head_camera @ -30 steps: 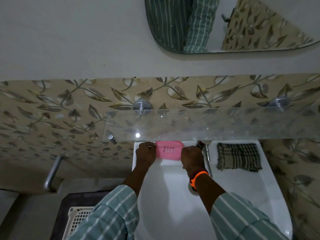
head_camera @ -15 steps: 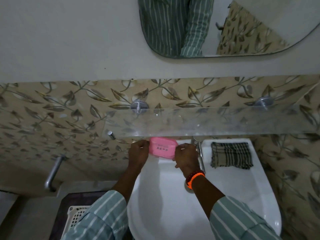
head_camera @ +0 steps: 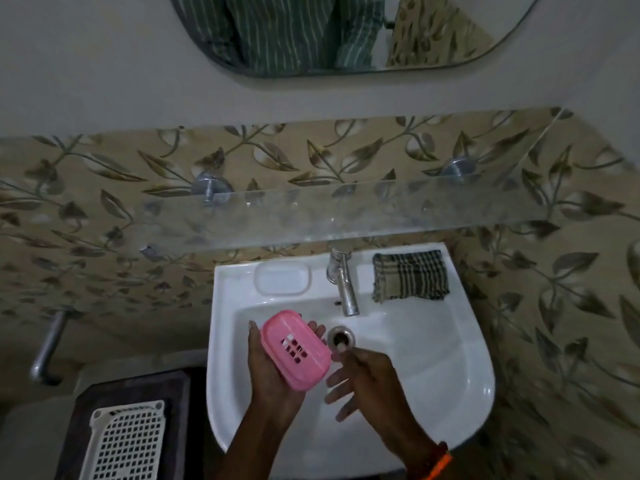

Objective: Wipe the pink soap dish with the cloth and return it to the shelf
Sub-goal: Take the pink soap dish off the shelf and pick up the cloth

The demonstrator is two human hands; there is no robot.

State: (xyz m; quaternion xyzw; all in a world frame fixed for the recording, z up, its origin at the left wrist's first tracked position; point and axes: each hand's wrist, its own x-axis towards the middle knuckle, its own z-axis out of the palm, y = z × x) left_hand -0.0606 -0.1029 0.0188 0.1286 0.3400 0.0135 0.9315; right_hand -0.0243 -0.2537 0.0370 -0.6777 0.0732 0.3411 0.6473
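The pink soap dish [head_camera: 294, 349] rests in the palm of my left hand [head_camera: 273, 372], held over the white basin, its slotted face turned up. My right hand [head_camera: 363, 382] hovers just to its right with fingers spread, holding nothing. A folded checked cloth [head_camera: 410, 276] lies on the basin's back rim at the right of the tap. The glass shelf [head_camera: 346, 216] runs along the tiled wall above the basin, with nothing on it.
The white sink [head_camera: 433, 341] has a chrome tap [head_camera: 343, 282] at the back, a drain [head_camera: 341, 337] and a moulded soap recess [head_camera: 282, 278]. A white plastic basket [head_camera: 124, 441] sits lower left, with a metal bar [head_camera: 46, 344] on the left wall. A mirror [head_camera: 346, 29] hangs above.
Both hands held the pink soap dish up by the shelf edge. It has come down over the basin into my left palm, and my right hand has let go.
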